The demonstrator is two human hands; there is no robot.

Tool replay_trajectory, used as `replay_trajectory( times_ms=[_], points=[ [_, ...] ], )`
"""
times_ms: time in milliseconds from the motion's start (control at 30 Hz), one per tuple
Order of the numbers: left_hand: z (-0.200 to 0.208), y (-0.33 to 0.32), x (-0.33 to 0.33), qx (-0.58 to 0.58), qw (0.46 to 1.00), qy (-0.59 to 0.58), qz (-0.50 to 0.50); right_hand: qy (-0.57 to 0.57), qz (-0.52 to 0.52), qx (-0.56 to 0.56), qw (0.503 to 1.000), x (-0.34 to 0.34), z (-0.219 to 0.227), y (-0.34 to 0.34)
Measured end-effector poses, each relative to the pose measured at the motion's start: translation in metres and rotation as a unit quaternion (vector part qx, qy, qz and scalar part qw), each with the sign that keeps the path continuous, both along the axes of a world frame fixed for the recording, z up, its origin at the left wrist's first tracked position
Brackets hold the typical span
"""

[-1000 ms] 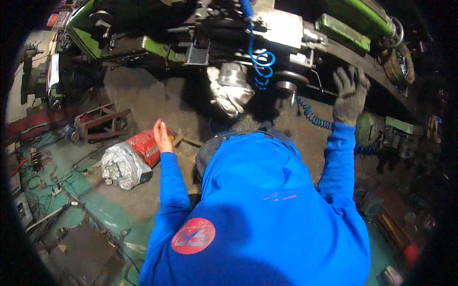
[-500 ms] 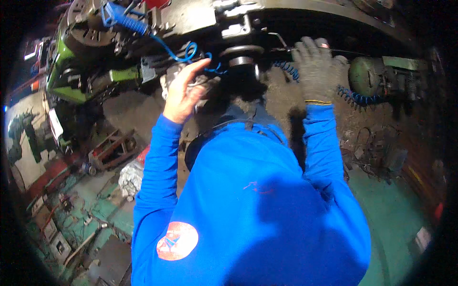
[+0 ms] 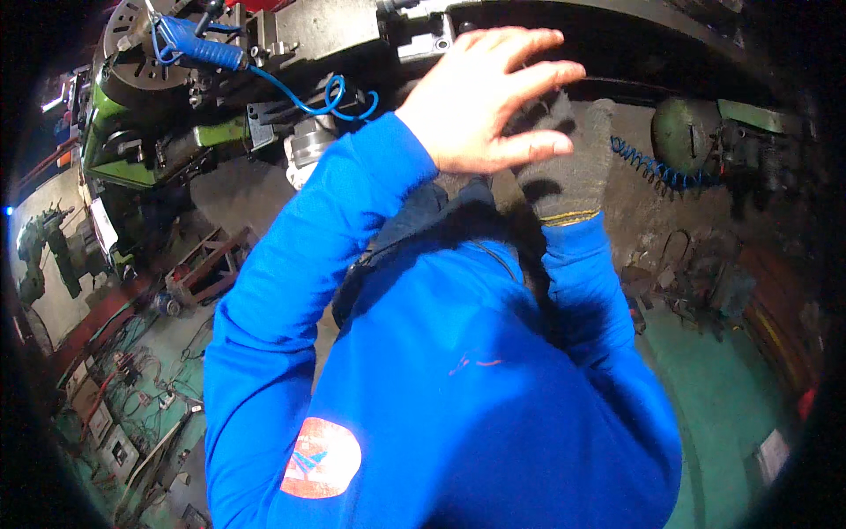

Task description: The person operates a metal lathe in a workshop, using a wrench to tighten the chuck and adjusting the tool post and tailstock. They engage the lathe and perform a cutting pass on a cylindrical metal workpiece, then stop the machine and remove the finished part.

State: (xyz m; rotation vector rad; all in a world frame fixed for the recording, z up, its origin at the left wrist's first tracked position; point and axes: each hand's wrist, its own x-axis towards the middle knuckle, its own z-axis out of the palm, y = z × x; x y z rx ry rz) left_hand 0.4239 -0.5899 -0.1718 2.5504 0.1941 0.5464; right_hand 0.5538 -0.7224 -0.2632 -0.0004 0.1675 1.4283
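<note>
My bare left hand (image 3: 480,110) reaches across in front of the lathe, its fingers spread and nothing visible in them. Just beyond its fingertips is my right hand (image 3: 577,167) in a grey knitted work glove with a yellow-edged cuff. Shadow and the left hand hide most of the right fingers, so I cannot tell what they hold or whether the hands touch. A blue air blow gun (image 3: 207,48) hangs over the lathe at the upper left, with a blue hose (image 3: 300,95) curling from it.
The green lathe (image 3: 132,163) with a slotted round plate (image 3: 132,44) spans the far left. A round green housing (image 3: 683,132) and a coiled blue hose (image 3: 648,167) are at the right. Cables and scrap (image 3: 141,388) litter the floor at lower left; a rusty metal frame (image 3: 207,264) lies nearby.
My left hand has swung to the right, from beside the curled hose to close by the right hand. The gloved right hand has come slightly nearer to me and is now partly covered.
</note>
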Motion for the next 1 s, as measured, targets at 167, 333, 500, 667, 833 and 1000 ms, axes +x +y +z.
replay_trajectory(
  times_ms=[167,333,500,667,833,1000],
  points=[
    [-0.022,0.012,-0.003,-0.122,0.983,0.001,0.135,-0.126,-0.111,-0.029,0.985,-0.005,0.045,0.016],
    [-0.086,0.016,-0.010,-0.668,0.665,-0.021,0.333,-0.493,-0.227,-0.059,0.838,-0.010,0.064,0.009],
    [-0.065,0.002,0.033,-0.778,0.563,-0.124,0.250,-0.855,-0.265,0.008,0.446,-0.014,-0.022,0.015],
    [-0.088,0.029,0.021,-0.843,0.494,-0.201,0.075,-0.903,-0.276,0.072,0.320,-0.018,0.044,0.074],
    [-0.043,0.012,-0.083,-0.665,0.689,-0.066,0.280,-0.912,-0.140,-0.164,0.348,0.009,-0.052,0.032],
    [-0.060,-0.028,-0.261,-0.609,0.636,-0.221,0.420,-0.810,0.089,-0.384,0.434,0.043,-0.091,-0.085]
  ],
)
